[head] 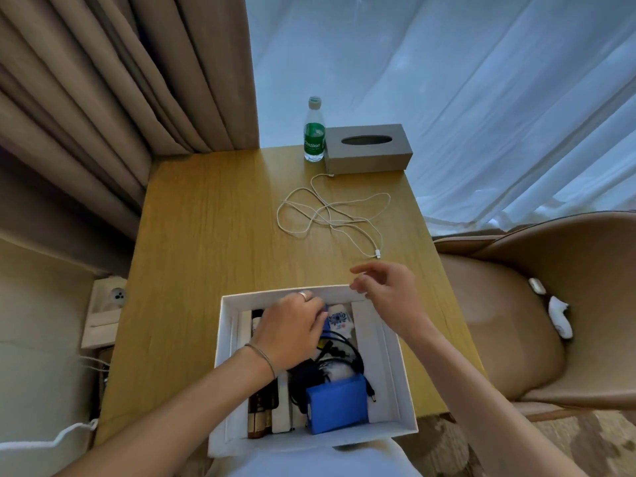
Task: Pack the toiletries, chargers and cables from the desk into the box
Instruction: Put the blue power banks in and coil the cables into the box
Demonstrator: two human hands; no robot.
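Note:
A white box [395, 366] sits at the desk's near edge. It holds a blue battery pack [339, 406], black cables [340, 352], a white packet with a blue pattern [339, 320] and dark and white toiletry boxes [263, 413]. My left hand [289, 330] is inside the box with its fingers curled over a blue item at the far end. My right hand [387, 292] hovers above the box's far right corner, fingers loosely bent and holding nothing. A white charging cable [330, 215] lies loose on the wooden desk [206, 235] beyond the box.
A water bottle [314, 132] and a grey tissue box [368, 148] stand at the desk's far edge. A tan chair [516, 321] with small white items is at the right. Curtains hang behind, and a wall socket [110, 297] is at the left.

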